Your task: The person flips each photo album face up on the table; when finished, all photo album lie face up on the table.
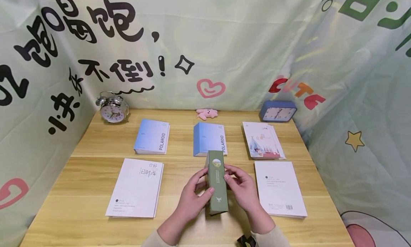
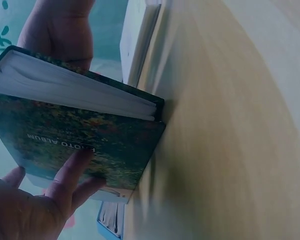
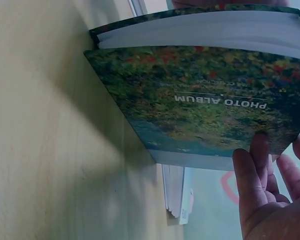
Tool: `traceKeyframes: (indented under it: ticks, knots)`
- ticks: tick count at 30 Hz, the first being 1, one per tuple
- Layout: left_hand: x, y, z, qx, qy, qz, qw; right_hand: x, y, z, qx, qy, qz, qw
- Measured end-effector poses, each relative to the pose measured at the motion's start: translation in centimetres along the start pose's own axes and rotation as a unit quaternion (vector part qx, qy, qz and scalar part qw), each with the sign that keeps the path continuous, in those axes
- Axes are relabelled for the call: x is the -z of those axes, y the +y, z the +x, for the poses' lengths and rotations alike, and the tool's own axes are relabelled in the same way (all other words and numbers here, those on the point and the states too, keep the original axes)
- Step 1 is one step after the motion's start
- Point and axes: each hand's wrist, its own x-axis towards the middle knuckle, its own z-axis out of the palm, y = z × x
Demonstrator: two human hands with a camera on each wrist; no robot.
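A thick green photo album (image 1: 218, 183) stands upright between both hands, its green spine with a small round picture turned toward the head camera. My left hand (image 1: 192, 199) holds it from the left, fingers on the cover and thumb by the spine. On the opposite side, my right hand (image 1: 243, 190) grips it with fingers against the other cover. In the right wrist view, the album's cover (image 3: 190, 110) has a painted foliage print and the words PHOTO ALBUM. White page edges (image 2: 70, 85) show between the covers in the left wrist view. The lower edge sits close over the table.
White books lie at left (image 1: 136, 190) and right (image 1: 280, 190) on the wooden table (image 1: 80, 190). Behind are two blue POLAROID albums (image 1: 151, 136) (image 1: 208, 138) and an illustrated book (image 1: 261, 140). Along the back stand a silver alarm clock (image 1: 113, 109), pink toy (image 1: 207, 113) and blue clock (image 1: 278, 111).
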Motion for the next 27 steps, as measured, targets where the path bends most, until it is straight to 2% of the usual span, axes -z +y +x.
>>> traceKeyframes:
  ticks: [7,16,21,27]
  knots:
    - [0.0,0.1,0.0,0.002,-0.003,0.006,1.0,-0.3,0.4,-0.2,-0.015,0.01,0.013,1.0]
    - [0.0,0.2,0.2,-0.023,0.01,0.031,0.9992,-0.3,1.1,-0.3,-0.016,-0.003,0.055,0.998]
    - [-0.1,0.2,0.1,-0.032,0.02,0.052,0.9979,-0.4,1.4,-0.4,-0.041,-0.006,0.077,0.996]
    - [-0.1,0.2,0.0,-0.018,0.008,0.036,0.9992,-0.6,1.6,-0.4,-0.083,-0.002,0.077,0.994]
